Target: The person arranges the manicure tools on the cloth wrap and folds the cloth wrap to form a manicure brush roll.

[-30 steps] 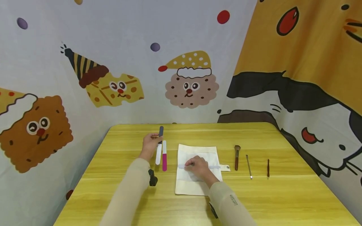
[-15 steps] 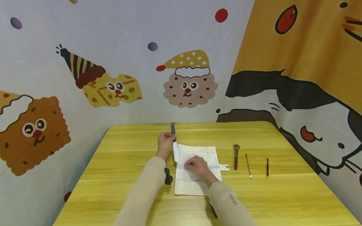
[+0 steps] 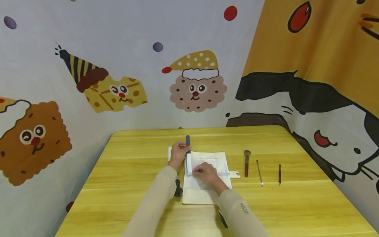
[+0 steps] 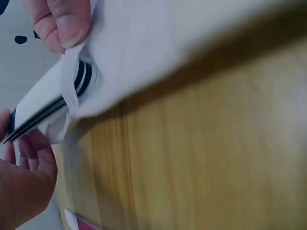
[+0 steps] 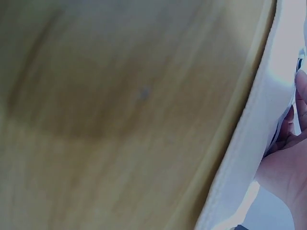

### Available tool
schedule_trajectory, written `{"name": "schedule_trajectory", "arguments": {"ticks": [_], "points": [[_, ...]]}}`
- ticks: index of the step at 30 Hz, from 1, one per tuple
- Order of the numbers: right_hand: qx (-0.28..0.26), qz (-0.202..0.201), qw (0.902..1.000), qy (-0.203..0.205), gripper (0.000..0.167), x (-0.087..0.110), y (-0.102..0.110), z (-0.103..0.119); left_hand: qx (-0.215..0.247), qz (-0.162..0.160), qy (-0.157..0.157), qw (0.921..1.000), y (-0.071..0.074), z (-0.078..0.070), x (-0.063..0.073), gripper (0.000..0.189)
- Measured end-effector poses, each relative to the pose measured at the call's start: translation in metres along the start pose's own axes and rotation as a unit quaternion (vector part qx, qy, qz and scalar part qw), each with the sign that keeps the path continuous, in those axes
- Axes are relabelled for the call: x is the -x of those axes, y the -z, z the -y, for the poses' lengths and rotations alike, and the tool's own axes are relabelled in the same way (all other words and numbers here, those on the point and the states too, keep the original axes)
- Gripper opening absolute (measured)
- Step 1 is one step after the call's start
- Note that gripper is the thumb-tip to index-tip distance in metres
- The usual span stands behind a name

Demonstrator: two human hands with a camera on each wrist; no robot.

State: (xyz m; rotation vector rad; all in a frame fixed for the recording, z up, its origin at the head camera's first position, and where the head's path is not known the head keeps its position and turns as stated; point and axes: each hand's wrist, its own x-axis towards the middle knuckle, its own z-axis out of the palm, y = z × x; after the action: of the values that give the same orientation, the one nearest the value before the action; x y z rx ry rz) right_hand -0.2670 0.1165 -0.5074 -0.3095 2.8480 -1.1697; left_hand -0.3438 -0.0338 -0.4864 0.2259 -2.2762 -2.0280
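My left hand (image 3: 178, 153) holds a dark-blue-and-white nail file (image 3: 188, 140) by its blue half, over the left side of a cream cloth roll-up pouch (image 3: 197, 196). In the left wrist view the file's rounded white end, with dark stripes along its edge, passes under a white elastic strap (image 4: 70, 81). My right hand (image 3: 206, 173) pinches that strap between thumb and finger, lifting it off the cloth. The right wrist view catches part of my right hand (image 5: 288, 165) at the pouch's edge.
A pink-and-white nail file (image 3: 170, 153) lies left of the pouch, mostly hidden by my left hand. To the right lie a makeup brush (image 3: 247, 163), a thin metal tool (image 3: 259, 172) and a small dark-red tool (image 3: 279, 174). The pouch's snap tab (image 3: 235, 174) points right.
My left hand has carried the blue-and-white nail file rightward from beside the pink one, and its white end now reaches the strap. My right hand stays at the strap.
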Motion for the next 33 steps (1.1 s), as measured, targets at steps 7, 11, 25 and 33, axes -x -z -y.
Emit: {"name": "schedule_trajectory", "arguments": {"ticks": [7, 11, 25, 33], "points": [[-0.010, 0.009, 0.9999, -0.004, 0.005, 0.001, 0.004, 0.002, -0.022, 0.048, 0.006, 0.9986, 0.009, 0.001, 0.003, 0.027], [-0.018, 0.011, 0.9998, -0.001, 0.004, -0.001, 0.004, 0.001, -0.051, 0.071, 0.008, 0.9961, 0.014, 0.002, 0.007, 0.027], [-0.030, 0.012, 0.9994, -0.011, 0.005, -0.003, 0.005, 0.002, -0.133, 0.104, -0.017, 0.9854, 0.024, 0.009, 0.017, 0.027], [-0.016, 0.007, 0.9998, -0.010, 0.005, -0.002, 0.004, 0.002, -0.155, 0.085, -0.042, 0.9833, 0.017, 0.005, -0.005, 0.036]]}}
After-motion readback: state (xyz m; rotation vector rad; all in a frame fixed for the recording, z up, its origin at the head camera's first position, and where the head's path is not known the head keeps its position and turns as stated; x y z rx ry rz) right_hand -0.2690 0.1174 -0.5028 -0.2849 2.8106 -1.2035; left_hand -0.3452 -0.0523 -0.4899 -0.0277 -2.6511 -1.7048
